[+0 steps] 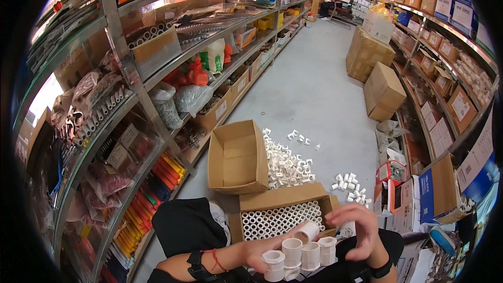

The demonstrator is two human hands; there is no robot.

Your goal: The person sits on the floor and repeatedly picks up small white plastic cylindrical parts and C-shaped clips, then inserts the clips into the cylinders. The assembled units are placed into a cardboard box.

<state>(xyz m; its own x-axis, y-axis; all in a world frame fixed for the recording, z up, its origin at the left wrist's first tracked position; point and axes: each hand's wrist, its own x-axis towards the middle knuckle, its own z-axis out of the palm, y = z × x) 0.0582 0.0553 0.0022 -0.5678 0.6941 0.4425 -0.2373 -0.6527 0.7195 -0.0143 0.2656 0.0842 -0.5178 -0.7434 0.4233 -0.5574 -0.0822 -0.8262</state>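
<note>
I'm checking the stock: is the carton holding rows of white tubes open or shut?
Open: no flap covers the carton, and round ends of the white tubes inside show from above.

Left hand [258, 252] cradles a cluster of white fittings [292, 252] at the near edge of a carton [280, 196] with white tubular pieces [283, 220] in rows; right hand [368, 235], fingers curved, hangs beside its near right corner. Floor [314, 73]: white clips [285, 165] heaped along the open box's [237, 154] right edge, loose white pieces [344, 183] off the carton's far right corner.
</note>
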